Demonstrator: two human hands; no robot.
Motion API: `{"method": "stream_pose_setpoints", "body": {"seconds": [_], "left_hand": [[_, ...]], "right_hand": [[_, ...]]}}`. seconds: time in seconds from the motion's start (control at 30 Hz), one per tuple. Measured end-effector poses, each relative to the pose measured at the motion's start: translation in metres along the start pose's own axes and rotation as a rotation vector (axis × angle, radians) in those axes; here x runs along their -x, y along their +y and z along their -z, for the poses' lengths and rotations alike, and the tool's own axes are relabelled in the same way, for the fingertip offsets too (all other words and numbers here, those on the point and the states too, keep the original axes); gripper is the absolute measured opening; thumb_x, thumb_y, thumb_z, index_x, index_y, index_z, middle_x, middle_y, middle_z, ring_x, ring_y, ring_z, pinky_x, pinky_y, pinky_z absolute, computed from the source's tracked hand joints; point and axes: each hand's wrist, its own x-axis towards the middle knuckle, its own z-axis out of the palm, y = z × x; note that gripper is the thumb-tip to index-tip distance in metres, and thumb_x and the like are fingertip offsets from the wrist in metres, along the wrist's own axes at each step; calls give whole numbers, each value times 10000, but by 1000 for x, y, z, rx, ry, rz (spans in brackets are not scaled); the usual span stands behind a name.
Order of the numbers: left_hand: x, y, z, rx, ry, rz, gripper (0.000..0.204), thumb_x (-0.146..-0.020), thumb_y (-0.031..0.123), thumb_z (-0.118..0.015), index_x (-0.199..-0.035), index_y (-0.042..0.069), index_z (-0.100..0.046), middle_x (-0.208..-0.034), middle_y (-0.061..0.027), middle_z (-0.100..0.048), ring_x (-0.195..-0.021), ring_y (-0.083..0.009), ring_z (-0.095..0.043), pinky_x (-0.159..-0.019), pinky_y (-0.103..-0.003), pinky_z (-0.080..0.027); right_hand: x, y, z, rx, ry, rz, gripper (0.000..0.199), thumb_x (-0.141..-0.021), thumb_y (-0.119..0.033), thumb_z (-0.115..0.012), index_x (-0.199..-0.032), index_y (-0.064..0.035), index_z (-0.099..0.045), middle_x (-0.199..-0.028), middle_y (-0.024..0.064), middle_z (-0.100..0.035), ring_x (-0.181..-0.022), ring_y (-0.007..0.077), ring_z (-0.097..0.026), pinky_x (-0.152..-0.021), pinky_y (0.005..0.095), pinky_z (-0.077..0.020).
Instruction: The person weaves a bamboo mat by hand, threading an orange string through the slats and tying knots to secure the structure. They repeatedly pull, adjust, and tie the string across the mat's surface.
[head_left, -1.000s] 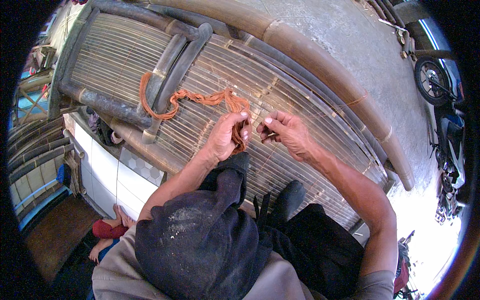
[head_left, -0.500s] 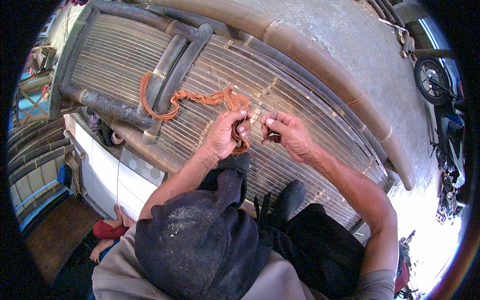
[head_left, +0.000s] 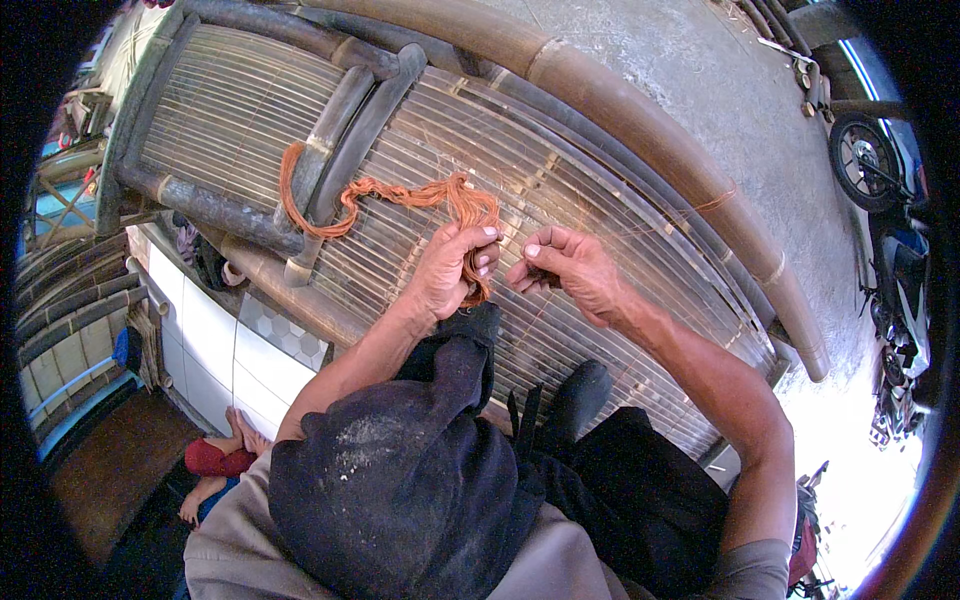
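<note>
A loose bundle of orange string snakes over the slatted bamboo bench, from a bamboo crossbar to my left hand. That hand is closed around the bundle's near end, and strands hang below the fingers. Just to its right, a small gap away, my right hand has its fingers curled in a pinch toward the thumb. Whatever lies between those fingertips is too small to make out.
A thick bamboo rail runs along the bench's far side, with thin orange strands around it. Motorcycles stand at the right. At lower left, another person's bare feet rest by white tiles.
My right hand's fingers have moved slightly left, nearer my left hand, and curled further in. The left hand and the string bundle have barely moved.
</note>
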Motion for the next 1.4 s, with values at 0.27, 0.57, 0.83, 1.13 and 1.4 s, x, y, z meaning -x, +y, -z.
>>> {"method": "stream_pose_setpoints", "body": {"seconds": [0.27, 0.57, 0.83, 1.13, 1.4], "left_hand": [[0, 1, 1, -69, -32, -7, 218, -948, 148, -634, -1071, -26, -675, -697, -10, -568, -638, -103, -529, -605, -246, -430], [-1, -3, 1, -118, -13, 0, 218, -953, 139, -649, -1097, -22, -683, -702, 9, -569, -641, -85, -532, -605, -232, -427], [-3, -6, 3, -109, 3, 6, 210, -959, 147, -651, -1096, -11, -678, -693, 23, -544, -627, -70, -506, -584, -219, -406], [-6, -6, -1, -59, -26, 80, 262, -1005, 210, -597, -1153, 3, -661, -597, 87, -365, -503, -23, -324, -486, -209, -275], [-9, 3, -2, -11, 9, 88, 274, -1016, 279, -604, -1158, 49, -645, -569, 94, -315, -465, -31, -291, -467, -215, -251]], "right_hand": [[-3, 3, 1, 66, -18, 66, 149, -979, -181, -663, -1018, -37, -662, -863, 35, -675, -766, 113, -623, -687, 278, -517], [-4, 6, 0, 193, 38, 54, 214, -945, -238, -717, -1010, -34, -719, -834, -8, -666, -733, 85, -589, -670, 262, -485], [-7, 15, 2, 335, 58, 59, 244, -980, -282, -670, -996, -39, -696, -828, -5, -651, -734, 94, -571, -656, 282, -473], [-9, 2, 1, -31, 26, 141, 216, -1040, -252, -571, -982, -51, -623, -849, 25, -626, -836, 129, -614, -765, 290, -495], [-1, 3, 0, 220, -30, 39, 268, -1009, -290, -635, -1025, -26, -680, -853, 2, -647, -760, 92, -576, -706, 270, -476]]}}
